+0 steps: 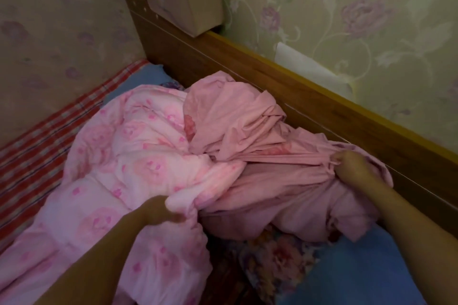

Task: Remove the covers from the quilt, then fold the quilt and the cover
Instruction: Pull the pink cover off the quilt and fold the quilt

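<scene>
The left hand [158, 212] has its fingers closed on an edge of the puffy pale-pink rose-printed quilt [119, 156], which lies toward 9 o'clock. The right hand [349, 163] clenches the plain dusty-pink cotton cover [247, 126] at 3 o'clock, pulled taut, seemingly to peel it off. Both lie on a blue-sheeted bed [347, 280], edged by a brown wooden board [272, 86] and floral wallpaper [371, 20].

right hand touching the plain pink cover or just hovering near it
Touching. The head view shows the right hand gripping a bunched fold of the plain pink cover.
</scene>
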### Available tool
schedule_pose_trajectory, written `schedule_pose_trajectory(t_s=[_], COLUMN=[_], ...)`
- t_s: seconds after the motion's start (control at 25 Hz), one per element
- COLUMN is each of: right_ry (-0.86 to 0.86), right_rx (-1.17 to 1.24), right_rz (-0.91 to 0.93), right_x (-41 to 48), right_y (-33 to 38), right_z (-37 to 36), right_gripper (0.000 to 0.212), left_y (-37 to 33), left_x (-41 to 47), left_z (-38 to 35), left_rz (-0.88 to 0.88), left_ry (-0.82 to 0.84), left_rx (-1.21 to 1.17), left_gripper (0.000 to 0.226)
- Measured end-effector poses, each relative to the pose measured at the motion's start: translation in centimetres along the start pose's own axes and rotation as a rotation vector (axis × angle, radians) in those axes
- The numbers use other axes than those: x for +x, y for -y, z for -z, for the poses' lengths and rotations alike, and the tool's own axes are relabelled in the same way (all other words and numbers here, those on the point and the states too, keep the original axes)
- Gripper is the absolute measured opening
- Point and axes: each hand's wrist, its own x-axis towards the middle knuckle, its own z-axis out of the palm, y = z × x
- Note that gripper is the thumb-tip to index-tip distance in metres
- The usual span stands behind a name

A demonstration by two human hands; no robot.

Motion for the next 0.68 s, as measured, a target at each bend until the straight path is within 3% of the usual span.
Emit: schedule_pose_trajectory(t_s=[0.04, 0.08, 0.16, 0.2, 0.24, 0.32, 0.36, 0.4, 0.44, 0.52, 0.6, 0.68], right_ry=[0.047, 0.199, 0.413, 0.373, 0.225, -0.217, -0.27, -0.191, -0.028, 0.21, 0.214, 0.154], right_rx=[-0.115, -0.24, -0.412, -0.409, -0.396, -0.267, -0.154, -0.118, -0.179, -0.367, -0.463, -0.408], right_rz=[-0.087, -0.16, -0.275, -0.286, -0.217, 0.146, 0.346, 0.473, 0.485, 0.37, 0.21, 0.206], right_x=[0.3, 0.7, 1.0, 1.5, 2.3, 3.1, 2.9, 2.9, 3.1, 4.6, 4.9, 5.3], right_y=[-1.0, -0.9, 2.8, 5.3, 8.1, 15.0, 19.1, 22.9, 25.2, 24.8, 20.1, 15.6], right_z=[-1.2, -2.2, -1.4, -0.3, 1.1, 1.7, 1.0, -0.2, -2.4, -8.8, -13.1, -14.0], right_gripper=[0.031, 0.033, 0.036, 0.037, 0.037, 0.035, 0.041, 0.053, 0.069, 0.082, 0.06, 0.037], left_y=[1.3, 2.0, 1.7, 1.1, 0.5, -0.2, -0.2, 0.1, 0.4, 1.2, 2.3, 2.4], left_x=[-0.3, -0.3, -0.2, 0.0, -0.2, -0.5, -0.7, -1.0, -1.1, -1.2, -1.1, -1.6], left_z=[-1.0, -1.9, -3.1, -3.7, -4.4, -5.9, -6.7, -7.2, -7.4, -7.0, -7.9, -8.8], left_rz=[0.053, 0.106, 0.126, 0.102, 0.09, 0.071, 0.061, 0.069, 0.065, 0.075, 0.094, 0.076], left_ry=[0.043, 0.094, 0.146, 0.162, 0.184, 0.212, 0.215, 0.223, 0.218, 0.202, 0.219, 0.29], left_rx=[0.043, 0.099, 0.173, 0.192, 0.192, 0.171, 0.169, 0.155, 0.135, 0.1, 0.089, 0.128], left_gripper=[0.061, 0.064, 0.07, 0.072, 0.073, 0.07, 0.069, 0.07, 0.071, 0.072, 0.073, 0.078])
